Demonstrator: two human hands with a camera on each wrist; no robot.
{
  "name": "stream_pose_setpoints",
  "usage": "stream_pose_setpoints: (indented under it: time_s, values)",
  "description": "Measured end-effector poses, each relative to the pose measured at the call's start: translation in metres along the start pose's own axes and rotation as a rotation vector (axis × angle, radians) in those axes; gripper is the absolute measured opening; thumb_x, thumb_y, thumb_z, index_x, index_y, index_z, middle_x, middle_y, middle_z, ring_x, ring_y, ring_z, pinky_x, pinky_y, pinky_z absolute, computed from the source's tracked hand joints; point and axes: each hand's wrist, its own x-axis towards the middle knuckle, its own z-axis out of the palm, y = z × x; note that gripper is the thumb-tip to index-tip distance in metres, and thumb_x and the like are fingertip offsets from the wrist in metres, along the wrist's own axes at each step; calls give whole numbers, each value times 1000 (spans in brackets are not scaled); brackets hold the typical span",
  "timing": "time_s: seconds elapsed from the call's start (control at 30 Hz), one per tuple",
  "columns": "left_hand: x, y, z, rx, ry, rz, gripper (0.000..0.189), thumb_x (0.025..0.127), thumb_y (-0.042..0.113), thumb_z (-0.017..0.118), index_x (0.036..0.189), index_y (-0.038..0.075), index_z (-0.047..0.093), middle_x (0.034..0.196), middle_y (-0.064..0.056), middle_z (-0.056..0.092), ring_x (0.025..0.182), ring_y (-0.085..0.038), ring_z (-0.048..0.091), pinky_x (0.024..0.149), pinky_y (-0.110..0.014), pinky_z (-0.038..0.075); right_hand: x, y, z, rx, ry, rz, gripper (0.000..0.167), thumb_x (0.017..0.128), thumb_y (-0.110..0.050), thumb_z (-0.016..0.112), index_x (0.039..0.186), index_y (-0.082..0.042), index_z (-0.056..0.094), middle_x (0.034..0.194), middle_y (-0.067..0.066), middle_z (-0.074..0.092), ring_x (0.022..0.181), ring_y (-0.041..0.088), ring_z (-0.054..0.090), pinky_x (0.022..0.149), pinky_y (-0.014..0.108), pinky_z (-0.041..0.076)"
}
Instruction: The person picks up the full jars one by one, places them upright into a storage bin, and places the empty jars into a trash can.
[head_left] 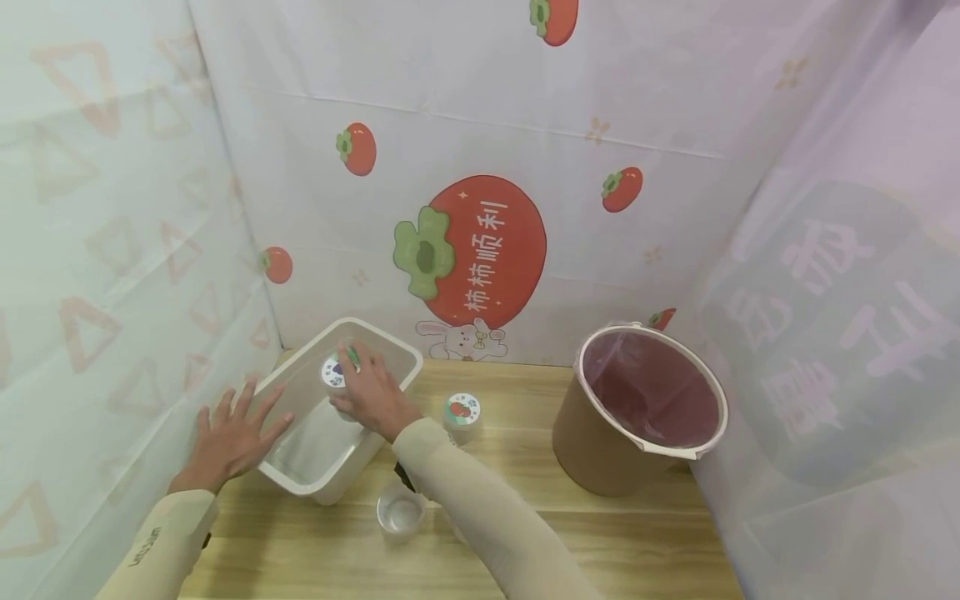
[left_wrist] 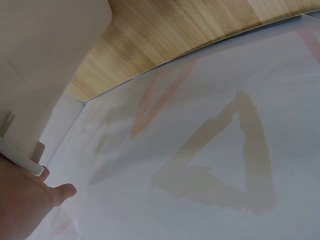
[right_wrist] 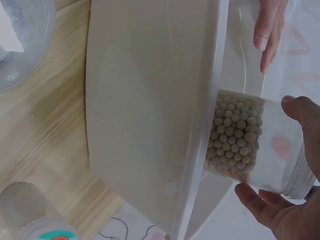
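1 clr jar, printed lid, approx 1/2 full tan beads, R hand gripping it, L hand splayed

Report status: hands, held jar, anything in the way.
Right hand gripping jar at mouth of bin. Left hand, fingers spread, at bin's rim. No obstruction visible between jar and bin.

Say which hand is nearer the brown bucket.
Right. The right hand grips a jar over the white bin, left of the brown bucket; the left hand is farther from the bucket, at the bin's left rim.
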Motion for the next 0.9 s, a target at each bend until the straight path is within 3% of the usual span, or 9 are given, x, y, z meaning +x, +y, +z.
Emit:
stream_pose_setpoints:
  time_s: [0.27, 0.9]
  values:
    - [-1, 1, 0, 2, 7, 1, 76, 111, 66, 40, 172, 23, 28, 175, -34, 19, 153, -66, 18, 108, -91, 15, 0, -3, 5, 24, -17, 9, 88, 102, -49, 76, 168, -8, 37, 165, 15, 44, 128, 31, 63, 86, 22, 62]
    - [-3, 3, -1, -3, 20, 5, 74, 112, 65, 41, 173, 24, 27, 175, -34, 21, 153, -66, 19, 108, -91, 16, -2, -8, 17, 6, -65, 28, 88, 102, -50, 75, 169, -10, 35, 160, 11, 46, 129, 27, 62, 82, 18, 61]
